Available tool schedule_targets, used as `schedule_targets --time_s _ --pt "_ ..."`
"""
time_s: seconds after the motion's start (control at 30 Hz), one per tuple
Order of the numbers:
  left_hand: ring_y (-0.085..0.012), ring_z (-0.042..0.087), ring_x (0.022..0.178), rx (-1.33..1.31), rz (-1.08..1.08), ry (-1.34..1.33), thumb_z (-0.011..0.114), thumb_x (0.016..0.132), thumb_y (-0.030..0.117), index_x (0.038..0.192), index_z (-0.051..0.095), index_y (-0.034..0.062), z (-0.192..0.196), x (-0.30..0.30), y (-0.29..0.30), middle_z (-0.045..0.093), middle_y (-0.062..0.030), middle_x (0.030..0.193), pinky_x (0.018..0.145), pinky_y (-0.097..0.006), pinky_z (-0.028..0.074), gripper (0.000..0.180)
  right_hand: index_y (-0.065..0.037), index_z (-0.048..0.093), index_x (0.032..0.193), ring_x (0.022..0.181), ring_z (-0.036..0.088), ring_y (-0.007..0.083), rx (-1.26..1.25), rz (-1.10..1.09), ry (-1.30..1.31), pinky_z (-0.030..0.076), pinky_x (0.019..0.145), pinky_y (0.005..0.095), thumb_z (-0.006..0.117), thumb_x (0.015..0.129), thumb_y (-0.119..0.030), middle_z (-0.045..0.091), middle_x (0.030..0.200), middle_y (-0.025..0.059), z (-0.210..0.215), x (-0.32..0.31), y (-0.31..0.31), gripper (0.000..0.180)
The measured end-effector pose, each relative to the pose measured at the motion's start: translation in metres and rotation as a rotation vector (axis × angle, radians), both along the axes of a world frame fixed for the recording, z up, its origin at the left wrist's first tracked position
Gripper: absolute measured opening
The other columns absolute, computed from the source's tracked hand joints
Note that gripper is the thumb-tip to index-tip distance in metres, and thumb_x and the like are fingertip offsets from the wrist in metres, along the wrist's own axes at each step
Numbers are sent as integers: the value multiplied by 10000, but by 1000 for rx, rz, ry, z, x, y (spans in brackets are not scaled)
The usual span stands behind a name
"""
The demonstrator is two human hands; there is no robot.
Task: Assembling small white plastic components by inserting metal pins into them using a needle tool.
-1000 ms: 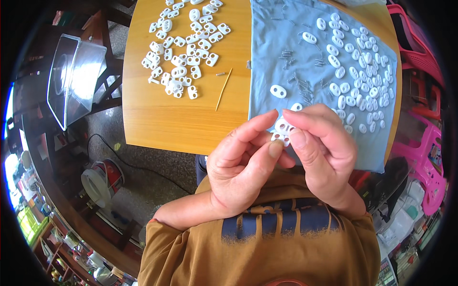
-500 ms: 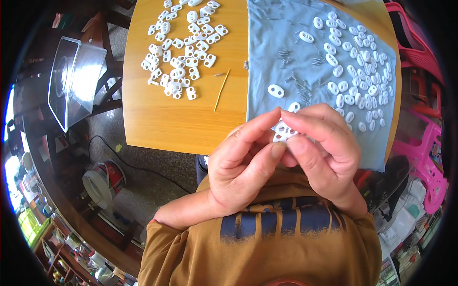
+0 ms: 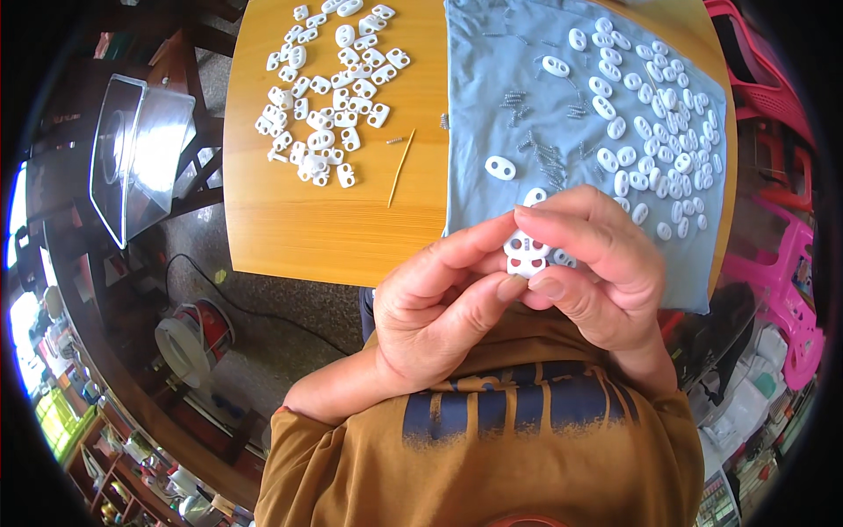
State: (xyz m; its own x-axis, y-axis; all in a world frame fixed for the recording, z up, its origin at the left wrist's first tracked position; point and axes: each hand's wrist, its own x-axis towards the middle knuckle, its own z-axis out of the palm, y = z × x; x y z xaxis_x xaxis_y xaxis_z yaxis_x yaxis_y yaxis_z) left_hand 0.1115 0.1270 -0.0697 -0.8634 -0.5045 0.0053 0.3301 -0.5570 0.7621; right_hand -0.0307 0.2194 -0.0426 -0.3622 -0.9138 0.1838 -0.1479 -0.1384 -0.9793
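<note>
In front of my chest, my left hand (image 3: 435,307) and my right hand (image 3: 606,281) pinch a white plastic cord lock (image 3: 528,263) between thumbs and forefingers. Its two-holed outer piece and inner piece show together, with holes facing up. Another white two-holed oval piece (image 3: 564,257) shows behind, by my right fingers; how it is held is partly hidden. Just beyond my fingertips a loose oval piece (image 3: 535,198) lies on the blue cloth (image 3: 479,97), and a second oval piece (image 3: 500,168) is a little farther off. Small metal springs (image 3: 549,158) lie scattered on the cloth.
Many white oval pieces (image 3: 672,132) cover the cloth's right side. Blocky white pieces (image 3: 351,105) are heaped on the wooden table (image 3: 299,224) at left, near a thin yellow stick (image 3: 401,169). A clear plastic bin (image 3: 145,158) stands left; a pink stool (image 3: 786,290) is right.
My fingers have spread slightly, and the cord lock has tipped so its holes show more fully. The second oval piece by my right fingers has come into sight.
</note>
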Motion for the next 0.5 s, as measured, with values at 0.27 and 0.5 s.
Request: schedule_targets --time_s 0.27,0.5 --pt "-135 594 936 -93 52 -70 560 854 -62 1243 477 -44 -2 3 1 608 -108 1042 825 -249 483 398 51 593 1104 723 588 171 -69 -32 203 472 611 248 645 797 -16 610 930 113 -6 1 0 318" --pt "-112 602 866 -148 131 -138 612 825 -51 1184 535 -48 -2 4 7 625 -87 968 758 -221 489 367 53 610 1070 695 592 172 -106 -68 238 476 590 249 643 797 -14 614 899 121 -8 5 0 284"
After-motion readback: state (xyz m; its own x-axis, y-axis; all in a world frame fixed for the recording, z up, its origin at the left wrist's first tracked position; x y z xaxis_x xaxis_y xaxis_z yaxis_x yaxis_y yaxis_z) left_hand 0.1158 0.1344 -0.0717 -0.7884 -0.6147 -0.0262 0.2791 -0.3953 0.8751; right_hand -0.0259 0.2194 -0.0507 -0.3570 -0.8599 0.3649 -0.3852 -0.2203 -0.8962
